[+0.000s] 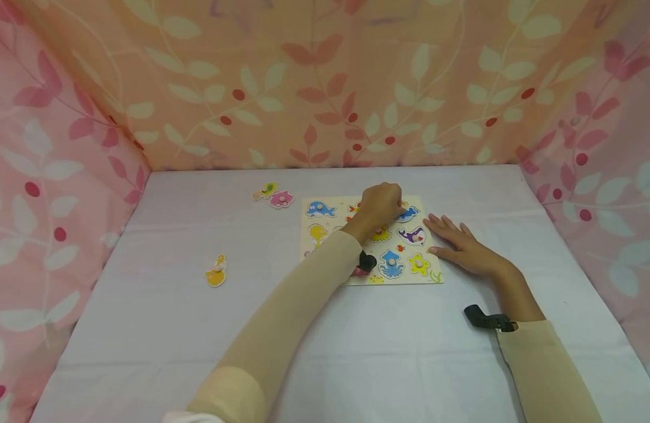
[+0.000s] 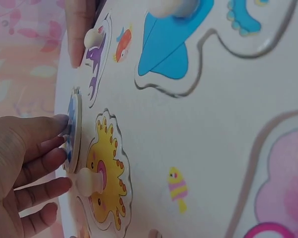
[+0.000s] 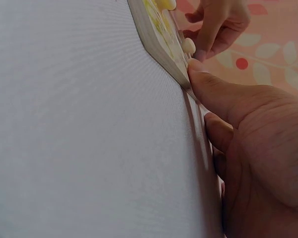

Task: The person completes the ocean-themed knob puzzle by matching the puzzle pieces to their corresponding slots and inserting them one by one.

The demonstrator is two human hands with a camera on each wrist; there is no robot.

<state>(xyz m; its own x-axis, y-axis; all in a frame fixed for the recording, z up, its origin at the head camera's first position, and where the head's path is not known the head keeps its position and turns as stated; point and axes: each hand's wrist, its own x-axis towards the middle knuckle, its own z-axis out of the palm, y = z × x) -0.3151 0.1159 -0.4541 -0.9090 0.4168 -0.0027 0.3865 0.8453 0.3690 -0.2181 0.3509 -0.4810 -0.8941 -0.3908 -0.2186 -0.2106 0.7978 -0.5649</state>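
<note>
My left hand (image 1: pixel 381 205) reaches across a wooden peg puzzle board (image 1: pixel 404 278) and pinches a blue sea-animal puzzle piece (image 1: pixel 407 213) at its top right corner. The left wrist view shows that blue piece (image 2: pixel 75 136) tilted on edge between thumb and fingers, beside a yellow octopus piece (image 2: pixel 107 171). My right hand (image 1: pixel 467 249) lies flat at the board's right edge, fingers spread, its thumb touching the edge in the right wrist view. Near it sits a purple whale piece (image 1: pixel 413 236). My left forearm hides part of the board's lower left.
On the white cloth (image 1: pixel 161 329), left of the board, lies a yellow duck-like piece (image 1: pixel 216 271). Farther back are a green-and-yellow turtle-like piece (image 1: pixel 266 190) and a pink piece (image 1: pixel 281 200). Patterned curtains (image 1: pixel 325 82) enclose the back and sides.
</note>
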